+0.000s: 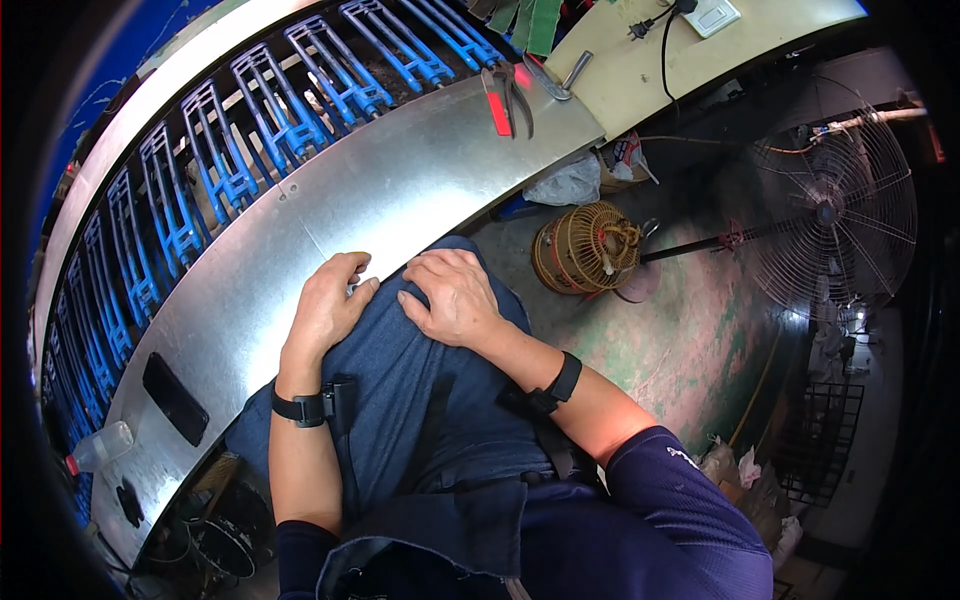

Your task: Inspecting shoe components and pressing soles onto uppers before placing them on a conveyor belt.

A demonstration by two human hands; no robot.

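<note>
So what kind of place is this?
Probably a workshop or small factory: a row of blue frames lines the metal bench, hand tools lie on it, and a big fan stands nearby.

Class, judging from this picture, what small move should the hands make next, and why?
Perhaps lift the right hand onto the metal table: it lies empty on the denim-covered leg, while the left hand, also empty, is at the table's edge.

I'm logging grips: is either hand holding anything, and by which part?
Nothing is held: left hand empty near the metal bench, right hand resting on dark blue cloth.
</note>
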